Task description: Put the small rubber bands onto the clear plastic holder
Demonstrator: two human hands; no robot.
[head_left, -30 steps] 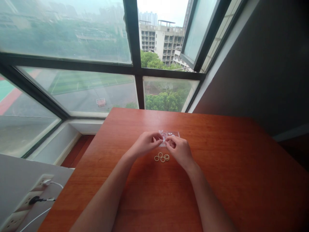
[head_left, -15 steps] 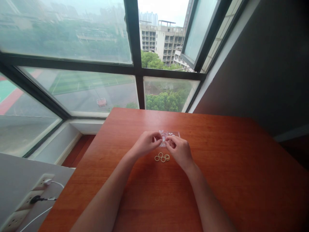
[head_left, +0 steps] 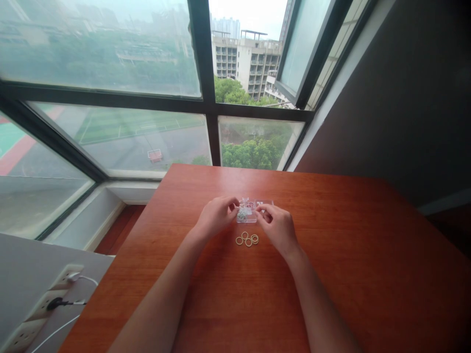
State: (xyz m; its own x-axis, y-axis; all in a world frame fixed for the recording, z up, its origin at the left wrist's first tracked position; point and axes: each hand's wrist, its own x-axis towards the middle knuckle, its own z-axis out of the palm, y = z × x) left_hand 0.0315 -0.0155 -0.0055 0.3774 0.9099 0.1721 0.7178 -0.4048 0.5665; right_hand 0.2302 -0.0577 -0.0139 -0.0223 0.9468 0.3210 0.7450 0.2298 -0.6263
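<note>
A small clear plastic box (head_left: 246,219) lies on the table between my hands, its lid (head_left: 265,202) folded open to the right. Inside it are several small rings (head_left: 242,215), some greenish and some reddish. My left hand (head_left: 218,217) is at the box's left edge, thumb and fingers curled into a pinch. At the right edge, my right hand (head_left: 278,226) is closed in a pinch too. Whatever the fingertips hold, if anything, is too small to make out. Several pale yellow rings (head_left: 248,242) lie on the table just in front of the box.
The reddish-brown wooden table (head_left: 353,255) reaches up to a dark-framed window (head_left: 209,108), with one pane (head_left: 307,44) swung open. Power sockets (head_left: 47,301) with plugged-in cables are on the low wall at left. A dark wall (head_left: 401,103) stands at right.
My hands have moved apart, the left to the left and the right slightly to the right, uncovering more of the box and its rings. The pale yellow rings have not moved.
</note>
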